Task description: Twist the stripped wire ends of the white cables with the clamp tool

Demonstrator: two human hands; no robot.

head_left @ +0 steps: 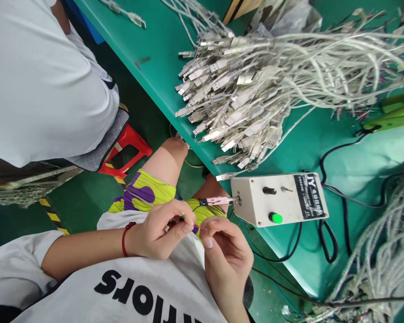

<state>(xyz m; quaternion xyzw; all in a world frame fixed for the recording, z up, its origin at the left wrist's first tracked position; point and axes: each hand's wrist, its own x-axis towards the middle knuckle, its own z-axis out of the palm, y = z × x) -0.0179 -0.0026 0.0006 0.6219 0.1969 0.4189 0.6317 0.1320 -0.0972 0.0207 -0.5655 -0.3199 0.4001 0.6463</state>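
Thumb and fingers of my left hand (170, 229) are pinched on thin wires, a small dark bit showing between them. My right hand (226, 251), also pinching, holds the other end of a thin pinkish-red wire (199, 227) stretched between the hands. Just beyond them, a pink and black clip (216, 201) sticks out from the shaft of a white box machine (272, 199). A dark thin wire appears to run from my left hand towards that clip. On the box are a black knob, a toggle switch and a green button (275, 218).
A large heap of clear USB cables (235, 89) lies on the green table (148, 63). More cables (373, 251) are bunched at right. Black cords (345, 224) trail behind the box. At left, a person in white (47, 80) sits on a red stool (128, 152).
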